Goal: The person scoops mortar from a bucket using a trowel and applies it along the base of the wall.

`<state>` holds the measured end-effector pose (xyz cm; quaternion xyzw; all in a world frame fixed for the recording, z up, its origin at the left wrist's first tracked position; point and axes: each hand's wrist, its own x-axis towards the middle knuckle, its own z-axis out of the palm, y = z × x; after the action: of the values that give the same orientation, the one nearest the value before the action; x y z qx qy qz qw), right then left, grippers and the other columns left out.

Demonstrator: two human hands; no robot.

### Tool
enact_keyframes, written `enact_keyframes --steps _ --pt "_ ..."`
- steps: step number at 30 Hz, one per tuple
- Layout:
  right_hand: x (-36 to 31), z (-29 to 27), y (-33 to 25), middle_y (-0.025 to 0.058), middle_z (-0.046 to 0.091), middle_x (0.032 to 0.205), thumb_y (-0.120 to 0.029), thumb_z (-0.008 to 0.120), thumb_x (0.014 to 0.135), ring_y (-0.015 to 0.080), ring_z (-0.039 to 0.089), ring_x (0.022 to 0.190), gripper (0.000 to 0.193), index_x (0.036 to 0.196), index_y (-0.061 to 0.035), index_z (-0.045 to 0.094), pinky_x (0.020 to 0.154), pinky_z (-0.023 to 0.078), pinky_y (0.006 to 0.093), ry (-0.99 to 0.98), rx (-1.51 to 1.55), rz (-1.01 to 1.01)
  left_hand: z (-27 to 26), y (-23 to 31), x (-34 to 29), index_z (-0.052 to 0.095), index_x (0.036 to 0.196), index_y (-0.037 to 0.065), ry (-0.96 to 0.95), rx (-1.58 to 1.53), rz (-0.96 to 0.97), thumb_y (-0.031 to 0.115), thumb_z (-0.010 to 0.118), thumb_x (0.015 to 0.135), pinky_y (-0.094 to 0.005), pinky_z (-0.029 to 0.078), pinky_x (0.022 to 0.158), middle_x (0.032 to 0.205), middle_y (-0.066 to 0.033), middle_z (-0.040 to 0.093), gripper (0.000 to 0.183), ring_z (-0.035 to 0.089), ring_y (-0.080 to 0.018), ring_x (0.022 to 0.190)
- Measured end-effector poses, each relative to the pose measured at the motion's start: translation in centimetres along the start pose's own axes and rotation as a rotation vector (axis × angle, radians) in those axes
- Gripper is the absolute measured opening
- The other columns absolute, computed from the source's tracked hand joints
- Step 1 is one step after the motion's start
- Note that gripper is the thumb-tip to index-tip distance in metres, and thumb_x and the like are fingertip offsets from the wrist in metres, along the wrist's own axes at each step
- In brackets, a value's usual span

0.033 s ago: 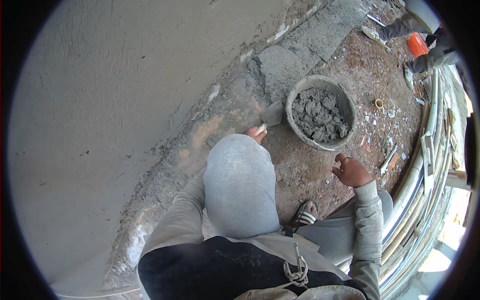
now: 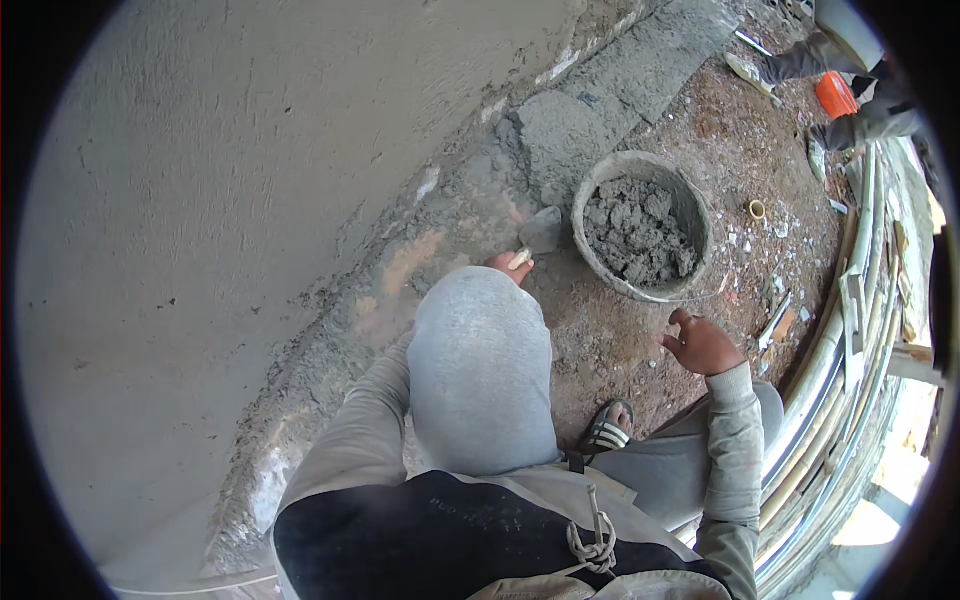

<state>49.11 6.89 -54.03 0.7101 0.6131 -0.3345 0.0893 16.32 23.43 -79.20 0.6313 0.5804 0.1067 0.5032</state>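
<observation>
My left hand [image 2: 509, 265] is closed on the pale handle of a trowel [image 2: 541, 231], and my bent knee hides part of this hand. The trowel's grey blade is low by the mortar-smeared ground, just left of a round bucket [image 2: 587, 250]. Lumpy grey wet mortar [image 2: 641, 230] lies inside the bucket. My right hand [image 2: 704, 345] hovers near the bucket's near rim, fingers loosely bent and apart, with nothing seen in it.
A plastered wall [image 2: 210, 170] fills the left side. Beyond the bucket lies a mortar-covered slab [image 2: 580, 140]. Long poles [image 2: 825, 350] line the right. Another person's legs [image 2: 800, 60] and an orange bucket [image 2: 836, 95] are at upper right; a small ring [image 2: 757, 209] lies among debris.
The trowel blade has turned slightly and shifted a little left. My hands have stayed almost in place.
</observation>
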Motion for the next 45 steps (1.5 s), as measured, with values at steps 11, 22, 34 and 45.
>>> enact_keyframes --steps 11,22,34,45 --pt "0.4 -0.3 0.3 0.0249 0.067 0.084 -0.043 0.063 0.089 0.0434 0.065 0.087 0.049 0.114 -0.0014 0.054 0.079 0.05 0.0503 -0.026 0.01 0.083 -4.9 3.8 -0.7 0.064 0.084 0.003 -0.131 0.229 -0.268 0.041 0.06 0.09 -0.0359 0.049 0.056 0.068 -0.0091 0.064 0.039 0.064 -0.0202 0.059" --pt "1.4 -0.5 0.4 0.0237 0.067 0.084 -0.043 0.063 0.089 0.0425 0.065 0.086 0.049 0.113 -0.0011 0.055 0.078 0.05 0.0502 0.024 -0.017 0.021 -1.5 3.6 3.7 0.066 0.085 0.003 0.021 0.084 -0.248 0.035 0.06 0.089 -0.0383 0.051 0.048 0.059 -0.0117 0.062 0.033 0.063 -0.0244 0.047" --pt "-0.7 0.0 1.3 0.0226 0.067 0.077 -0.04 0.063 0.089 0.0417 0.066 0.083 0.046 0.113 -0.0018 0.054 0.076 0.05 0.0503 0.001 -0.009 0.115 -1.5 0.7 1.9 0.068 0.088 0.001 0.286 0.191 0.026 0.038 0.067 0.079 -0.0485 0.051 0.077 0.086 -0.0248 0.066 0.038 0.064 -0.0428 0.088" --pt "1.4 -0.3 0.6 0.025 0.067 0.082 -0.042 0.063 0.089 0.0436 0.065 0.086 0.049 0.113 -0.0005 0.054 0.078 0.049 0.0492 -0.025 0.032 0.051 -2.1 -0.1 7.1 0.066 0.08 0.002 0.382 0.142 0.132 0.032 0.067 0.083 -0.0382 0.049 0.049 0.054 -0.011 0.06 0.03 0.061 -0.0235 0.046"
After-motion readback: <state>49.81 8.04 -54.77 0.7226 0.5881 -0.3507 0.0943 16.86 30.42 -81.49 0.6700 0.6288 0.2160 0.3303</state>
